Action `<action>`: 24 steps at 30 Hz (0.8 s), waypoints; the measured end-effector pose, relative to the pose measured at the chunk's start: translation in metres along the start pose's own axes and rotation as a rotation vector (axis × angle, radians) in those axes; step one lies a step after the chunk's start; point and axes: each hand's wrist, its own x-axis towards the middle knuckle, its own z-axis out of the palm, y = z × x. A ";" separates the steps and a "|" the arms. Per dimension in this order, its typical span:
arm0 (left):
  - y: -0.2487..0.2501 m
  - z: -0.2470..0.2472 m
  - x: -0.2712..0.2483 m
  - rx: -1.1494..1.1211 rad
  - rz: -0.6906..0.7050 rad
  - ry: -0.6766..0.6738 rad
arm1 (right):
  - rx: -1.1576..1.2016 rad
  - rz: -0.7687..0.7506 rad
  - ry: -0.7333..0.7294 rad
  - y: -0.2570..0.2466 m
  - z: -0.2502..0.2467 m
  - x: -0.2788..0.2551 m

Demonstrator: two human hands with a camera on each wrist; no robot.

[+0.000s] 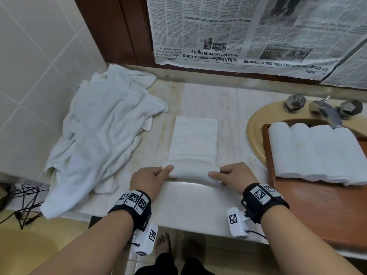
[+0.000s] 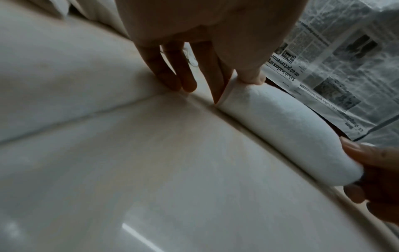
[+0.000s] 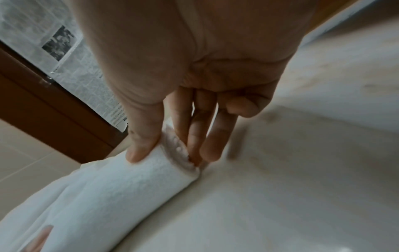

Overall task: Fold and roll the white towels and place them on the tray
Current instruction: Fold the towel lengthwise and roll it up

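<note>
On the marble counter (image 1: 198, 205), a folded white towel (image 1: 193, 143) is partly rolled at its near end.
Head view: left hand (image 1: 149, 180) and right hand (image 1: 234, 175) pinch the roll's ends; rolled towels (image 1: 317, 151) lie on the tray (image 1: 327, 211), right. Left wrist view: thumb (image 2: 251, 75) on top. Right wrist view: fingers (image 3: 194, 136) tucked at the roll's end.

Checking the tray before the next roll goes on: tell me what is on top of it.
Four rolled white towels lie side by side across the far part of the wooden tray; its near part is bare wood. Anything beneath the rolls is hidden.

Newspaper (image 1: 248, 32): "Sabah leaders urged to unite"
</note>
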 end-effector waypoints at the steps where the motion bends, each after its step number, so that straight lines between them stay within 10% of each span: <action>1: 0.002 -0.001 0.002 0.012 -0.012 -0.009 | 0.021 0.017 0.019 -0.001 0.000 0.002; 9: 0.014 -0.003 0.009 0.035 -0.076 0.010 | 0.066 0.063 0.121 -0.016 0.002 0.002; 16: 0.024 -0.003 0.008 -0.282 0.002 0.118 | -0.087 -0.301 0.252 0.000 0.020 -0.009; 24: 0.014 0.001 0.009 0.125 0.218 0.028 | -0.536 -0.388 0.143 0.009 0.015 -0.008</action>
